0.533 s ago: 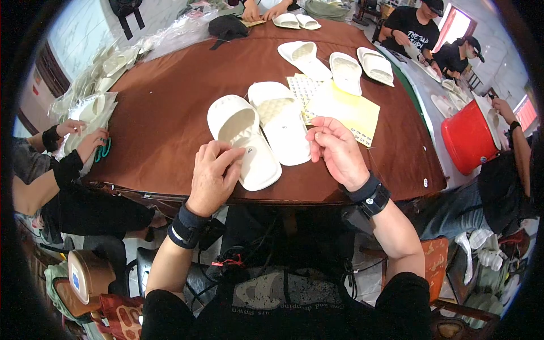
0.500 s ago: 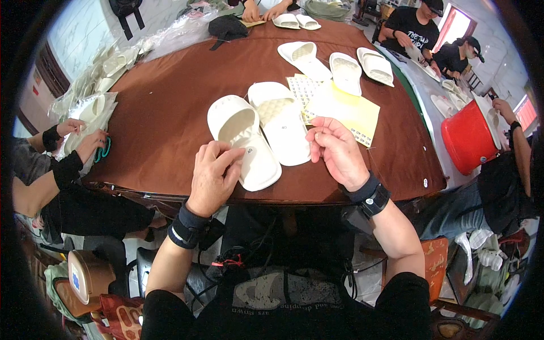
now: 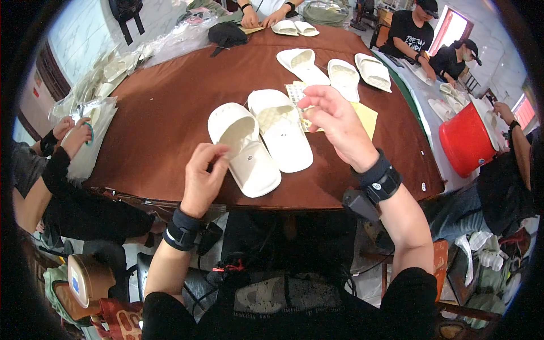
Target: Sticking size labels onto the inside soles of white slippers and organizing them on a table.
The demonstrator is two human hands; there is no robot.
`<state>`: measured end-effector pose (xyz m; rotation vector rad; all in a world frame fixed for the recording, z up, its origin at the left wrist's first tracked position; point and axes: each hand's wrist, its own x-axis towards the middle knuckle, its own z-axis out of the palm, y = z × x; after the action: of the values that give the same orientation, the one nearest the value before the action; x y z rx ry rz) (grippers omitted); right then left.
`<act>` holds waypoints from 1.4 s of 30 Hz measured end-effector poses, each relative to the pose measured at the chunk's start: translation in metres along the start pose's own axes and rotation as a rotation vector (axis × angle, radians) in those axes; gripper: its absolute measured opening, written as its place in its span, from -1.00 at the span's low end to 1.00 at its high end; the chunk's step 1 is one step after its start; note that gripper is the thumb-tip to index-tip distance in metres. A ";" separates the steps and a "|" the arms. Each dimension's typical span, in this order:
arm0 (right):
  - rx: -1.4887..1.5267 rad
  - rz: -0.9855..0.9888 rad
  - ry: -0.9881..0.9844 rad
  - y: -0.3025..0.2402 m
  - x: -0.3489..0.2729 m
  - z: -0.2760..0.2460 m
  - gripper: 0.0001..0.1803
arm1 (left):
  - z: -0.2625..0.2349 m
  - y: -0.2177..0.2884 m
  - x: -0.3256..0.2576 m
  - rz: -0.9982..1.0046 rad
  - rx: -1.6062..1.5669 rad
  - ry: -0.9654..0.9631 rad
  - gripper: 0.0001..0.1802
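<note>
Two white slippers lie side by side in front of me, toes pointing away: a left slipper (image 3: 262, 174) and a right slipper (image 3: 292, 152). Each has a small dark printed mark on its footbed. My left hand (image 3: 202, 177) is at the left slipper's outer edge, fingers loosely bent, thumb apart, with nothing seen in it. Over the yellow-backed sticker sheets (image 3: 367, 118) hangs my right hand (image 3: 338, 122), its fingers apart and no object visible between them. That hand and wrist cover much of the sheets.
More white slippers (image 3: 342, 76) lie beyond the sheets. A black cap (image 3: 225, 35) is at the far side of the brown-covered table (image 3: 153, 130). To the right, a person holds a red bucket (image 3: 466, 141); at left, another person's hands handle a plastic bag (image 3: 96, 136).
My right hand has lifted away from the right slipper's edge to above the sticker sheets. My left hand has drawn slightly back from the left slipper's footbed.
</note>
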<state>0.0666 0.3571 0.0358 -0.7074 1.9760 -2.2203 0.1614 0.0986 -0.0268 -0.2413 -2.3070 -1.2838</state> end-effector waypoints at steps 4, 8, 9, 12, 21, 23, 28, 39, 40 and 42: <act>-0.481 -0.172 -0.114 0.004 0.033 0.005 -0.59 | -0.010 -0.008 0.020 0.008 0.071 0.087 -0.79; -0.775 -0.303 -0.223 0.032 0.074 0.004 -0.46 | -0.017 -0.030 0.045 0.114 0.214 -0.023 -0.52; -0.822 -0.219 -0.323 0.035 0.082 0.003 -0.43 | -0.017 -0.039 0.050 0.103 0.219 -0.101 -0.48; -0.884 -0.102 -0.444 0.041 0.097 -0.002 -0.37 | -0.021 -0.034 0.065 0.047 0.279 -0.283 -0.35; -0.871 -0.008 -0.499 0.029 0.098 0.008 -0.29 | -0.030 -0.024 0.072 -0.280 -0.200 -0.268 -0.30; -0.972 -0.113 -0.458 0.015 0.091 0.007 -0.27 | -0.036 -0.011 0.074 -0.267 -0.207 -0.294 -0.30; -1.048 -0.239 -0.433 -0.012 0.072 0.001 -0.27 | -0.046 0.005 0.075 -0.209 -0.136 -0.385 -0.28; -0.945 -0.148 -0.070 -0.086 0.055 -0.094 -0.37 | -0.014 0.059 0.104 0.238 0.173 -0.498 -0.31; -0.930 -0.192 -0.004 -0.090 0.055 -0.112 -0.40 | -0.003 0.067 0.110 0.200 0.128 -0.507 -0.37; -0.864 -0.291 0.215 -0.109 0.054 -0.129 -0.48 | 0.012 0.072 0.117 0.186 0.061 -0.490 -0.40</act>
<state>-0.0064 0.4738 0.1484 -0.8862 3.1439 -1.5105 0.0832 0.1382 0.0798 -0.8067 -2.6382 -1.1526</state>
